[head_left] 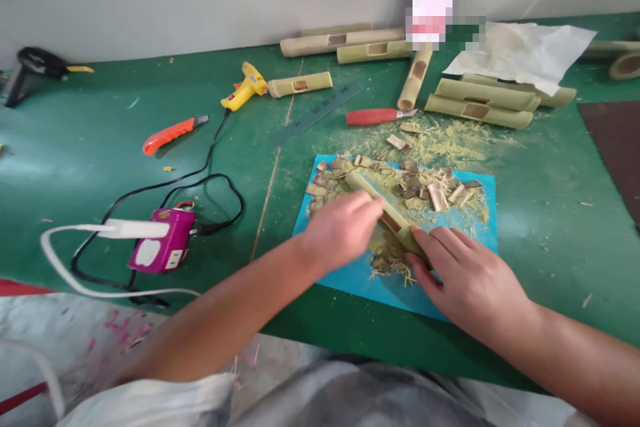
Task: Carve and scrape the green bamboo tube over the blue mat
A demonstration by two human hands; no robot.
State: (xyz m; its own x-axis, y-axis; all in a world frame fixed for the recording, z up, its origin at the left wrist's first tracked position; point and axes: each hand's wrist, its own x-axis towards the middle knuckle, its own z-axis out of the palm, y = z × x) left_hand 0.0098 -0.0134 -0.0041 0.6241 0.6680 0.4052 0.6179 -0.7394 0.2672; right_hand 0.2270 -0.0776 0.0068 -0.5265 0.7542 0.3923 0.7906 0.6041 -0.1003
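A green bamboo tube [366,188] with a rectangular slot cut in it lies slanted over a blue mat [480,227]. My right hand [470,273] grips its near end, thumb and fingers on either side. Curled into a fist, my left hand [345,227] is at the tube's middle, beside the slot, and slightly blurred. Whatever its fingers may hold is hidden. Brown and pale bamboo chips [439,196] and shavings cover much of the mat around the tube.
Behind the mat lie a red-handled knife [373,117], a green ruler [320,113] and more bamboo tubes [480,111]. To the left are an orange cutter [170,135], a yellow glue gun [245,88] and a purple power adapter [165,240] with cords. White paper [525,53] rests at the back right.
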